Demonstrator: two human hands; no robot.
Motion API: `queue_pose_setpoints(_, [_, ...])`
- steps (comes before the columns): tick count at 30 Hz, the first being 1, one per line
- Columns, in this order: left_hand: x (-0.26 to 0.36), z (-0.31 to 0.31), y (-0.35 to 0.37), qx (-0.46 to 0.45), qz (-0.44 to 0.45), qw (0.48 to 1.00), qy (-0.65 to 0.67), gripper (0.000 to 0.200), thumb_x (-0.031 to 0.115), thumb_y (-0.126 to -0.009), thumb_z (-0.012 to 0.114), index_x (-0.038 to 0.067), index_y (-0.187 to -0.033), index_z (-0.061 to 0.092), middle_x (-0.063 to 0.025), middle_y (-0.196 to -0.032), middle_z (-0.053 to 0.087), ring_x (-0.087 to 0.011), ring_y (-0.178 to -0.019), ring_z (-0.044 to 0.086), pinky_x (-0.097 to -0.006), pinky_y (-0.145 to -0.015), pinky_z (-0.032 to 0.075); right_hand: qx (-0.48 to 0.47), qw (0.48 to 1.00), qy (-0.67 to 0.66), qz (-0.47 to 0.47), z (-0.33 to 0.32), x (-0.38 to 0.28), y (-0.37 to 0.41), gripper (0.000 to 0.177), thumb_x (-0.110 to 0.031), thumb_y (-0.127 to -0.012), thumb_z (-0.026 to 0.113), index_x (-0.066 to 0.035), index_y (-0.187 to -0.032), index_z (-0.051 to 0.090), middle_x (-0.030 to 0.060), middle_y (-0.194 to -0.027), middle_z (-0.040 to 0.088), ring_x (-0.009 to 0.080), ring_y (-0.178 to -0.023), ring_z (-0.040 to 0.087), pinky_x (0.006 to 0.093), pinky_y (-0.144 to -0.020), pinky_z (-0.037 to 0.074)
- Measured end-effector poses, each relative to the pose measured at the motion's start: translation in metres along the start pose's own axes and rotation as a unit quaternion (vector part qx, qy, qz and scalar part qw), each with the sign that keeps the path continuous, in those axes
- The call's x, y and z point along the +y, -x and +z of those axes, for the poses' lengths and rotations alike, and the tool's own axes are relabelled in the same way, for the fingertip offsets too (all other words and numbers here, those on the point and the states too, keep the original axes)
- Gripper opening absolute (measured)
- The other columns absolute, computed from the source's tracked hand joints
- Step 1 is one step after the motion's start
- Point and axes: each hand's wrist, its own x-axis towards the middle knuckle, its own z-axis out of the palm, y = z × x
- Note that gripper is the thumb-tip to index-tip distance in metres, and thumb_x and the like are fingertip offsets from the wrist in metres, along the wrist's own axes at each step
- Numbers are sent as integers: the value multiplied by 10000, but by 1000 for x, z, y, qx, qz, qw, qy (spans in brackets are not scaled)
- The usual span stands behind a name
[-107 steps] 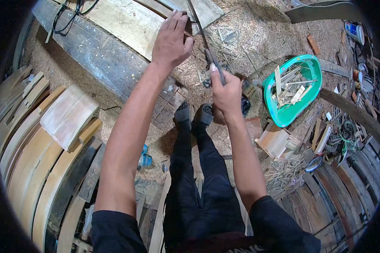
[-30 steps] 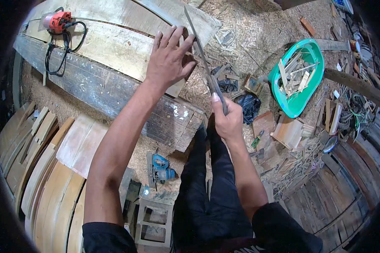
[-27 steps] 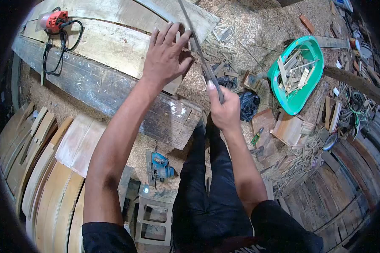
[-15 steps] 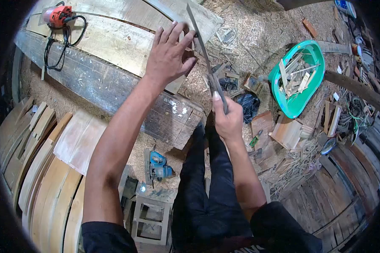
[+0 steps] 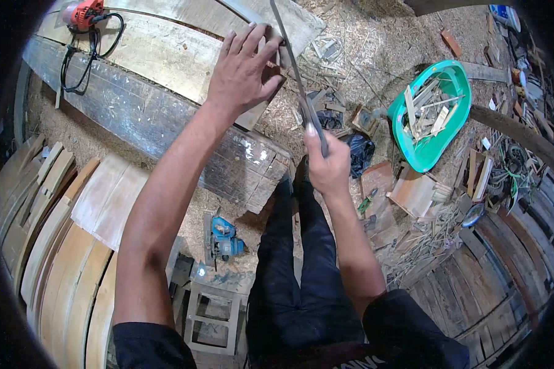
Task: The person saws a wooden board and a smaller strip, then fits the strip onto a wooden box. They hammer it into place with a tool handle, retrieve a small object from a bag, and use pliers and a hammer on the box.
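Note:
In my right hand (image 5: pixel 329 165) is a handsaw (image 5: pixel 293 64), seen nearly edge-on, my thumb lying along its handle. The long dark blade points up and away, close to the end of a pale wooden board (image 5: pixel 172 67). Over that board my left hand (image 5: pixel 240 77) lies with its fingers stretched forward, the fingertips just left of the blade. The underside of this hand is hidden, so how it meets the wood cannot be fully seen. A thick, worn timber bench (image 5: pixel 141 107) supports the board.
An orange power tool (image 5: pixel 83 15) with a black cord rests on the boards. A blue power tool (image 5: pixel 224 238) stands on the floor by my legs. To the right is a green tub (image 5: pixel 421 161) of wood scraps. Curved planks (image 5: pixel 74 277) are stacked at lower left. Shavings cover the ground.
The saw and my right hand have shifted slightly up the blade's line, toward the board. My left hand keeps its place on the board. The whole view has moved a little.

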Motion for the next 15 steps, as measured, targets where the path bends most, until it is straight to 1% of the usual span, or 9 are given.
queue_pose_setpoints(2, [-2,2,0,-1,-3,1000,-4,715,325,-777,691,163,-1414,410,-151,-1468,377,-351,-1367,362,-515,-1161,276,11,1000,-6,-6,1,8,8,453,-329,-1000,573,-29,-662,548,-55,-559,444,43,-546,389,267,-493,309])
queue_pose_setpoints(3, [-2,1,0,5,-1,1000,-7,713,325,-772,692,162,-1407,410,-147,-1462,381,-346,-1371,359,-506,-1167,273,21,1000,7,-4,0,0,5,438,-298,-976,610,2,-662,555,-21,-532,395,59,-539,370,300,-468,321])
queue_pose_setpoints(6, [-2,2,1,13,1,1000,1,707,322,-769,694,163,-1398,413,-143,-1445,392,-346,-1372,359,-505,-1169,271,4,1000,-3,-1,7,-3,-16,421,-293,-971,617,-2,-669,587,-30,-539,430,54,-538,400,287,-472,333])
queue_pose_setpoints(7, [-2,3,1,16,-4,1000,7,700,321,-768,698,161,-1389,417,-135,-1446,394,-347,-1370,363,-513,-1167,271,-4,1000,9,11,5,-1,-13,423,-295,-971,617,-5,-666,579,-29,-539,431,58,-535,399,288,-470,331])
queue_pose_setpoints(10, [-2,2,1,8,-10,1000,7,694,323,-768,701,160,-1382,422,-135,-1455,389,-343,-1368,367,-518,-1164,272,33,999,-2,-11,4,5,6,448,-298,-973,615,-13,-640,522,-30,-534,392,64,-529,359,303,-461,308])
queue_pose_setpoints(14, [-3,3,2,13,-1,1000,6,693,330,-778,689,160,-1392,415,-135,-1453,390,-341,-1371,368,-516,-1164,273,0,1000,4,-15,5,-1,-19,413,-280,-975,612,-6,-668,572,-40,-547,424,48,-539,391,282,-468,322])
queue_pose_setpoints(15, [-1,3,4,10,-3,1000,9,698,330,-778,689,160,-1396,413,-134,-1454,391,-340,-1374,364,-514,-1165,271,0,1000,14,15,7,-7,-15,410,-275,-979,604,-7,-670,573,-39,-551,426,49,-542,393,284,-471,324])
